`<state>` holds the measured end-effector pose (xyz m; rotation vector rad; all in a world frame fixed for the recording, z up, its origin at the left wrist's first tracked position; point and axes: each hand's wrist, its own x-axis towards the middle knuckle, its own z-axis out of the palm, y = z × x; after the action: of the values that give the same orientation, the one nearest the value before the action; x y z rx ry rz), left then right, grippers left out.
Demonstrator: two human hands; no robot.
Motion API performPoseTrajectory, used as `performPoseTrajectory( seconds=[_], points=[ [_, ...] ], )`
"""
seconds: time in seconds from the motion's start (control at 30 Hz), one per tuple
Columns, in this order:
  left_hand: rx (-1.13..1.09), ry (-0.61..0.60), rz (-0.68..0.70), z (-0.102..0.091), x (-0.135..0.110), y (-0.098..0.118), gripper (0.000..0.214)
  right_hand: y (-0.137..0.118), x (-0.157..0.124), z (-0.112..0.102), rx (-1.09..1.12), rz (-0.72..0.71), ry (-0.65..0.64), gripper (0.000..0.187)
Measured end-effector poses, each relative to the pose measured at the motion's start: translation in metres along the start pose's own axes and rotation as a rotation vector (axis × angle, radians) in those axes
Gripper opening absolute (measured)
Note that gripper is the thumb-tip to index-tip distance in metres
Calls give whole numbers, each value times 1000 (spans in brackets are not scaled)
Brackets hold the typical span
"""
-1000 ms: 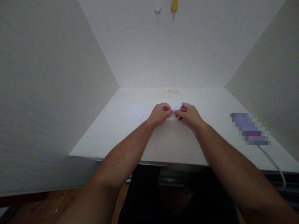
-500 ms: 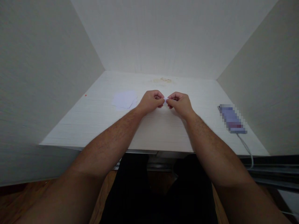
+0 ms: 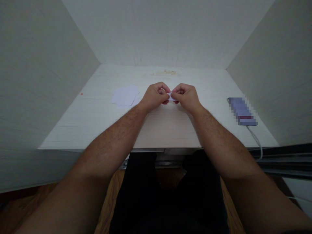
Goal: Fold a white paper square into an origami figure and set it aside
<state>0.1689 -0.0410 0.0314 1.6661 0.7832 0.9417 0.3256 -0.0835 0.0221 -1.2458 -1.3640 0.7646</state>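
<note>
Between my two hands is a small piece of white paper, mostly covered by the fingers. My left hand pinches its left side between thumb and fingers. On the other side, my right hand grips it the same way, the fingertips of both hands nearly meeting. Both hands are above the middle of the white desk. How the paper is folded cannot be made out. Left of my left hand lies a loose stack of white paper sheets.
At the right of the desk lies a pixelated phone-like device with a white cable running over the front edge. White panels rise at the back and both sides. A brownish stain marks the desk near the back, and a red speck is at left.
The view has tilted, so the desk and everything on it sit higher. My fingertips have come closer together, and more of the small paper shows below my thumbs.
</note>
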Motion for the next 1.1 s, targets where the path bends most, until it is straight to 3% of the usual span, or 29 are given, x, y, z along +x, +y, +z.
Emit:
performPoseTrajectory(
  seconds=[0.43, 1.1],
  points=[
    [-13, 30, -8, 2, -1, -3, 18, 3, 1, -1, -5, -6, -52, 8],
    [-84, 78, -3, 4, 0, -3, 15, 0, -1, 0, -55, -75, 27, 5]
  ],
)
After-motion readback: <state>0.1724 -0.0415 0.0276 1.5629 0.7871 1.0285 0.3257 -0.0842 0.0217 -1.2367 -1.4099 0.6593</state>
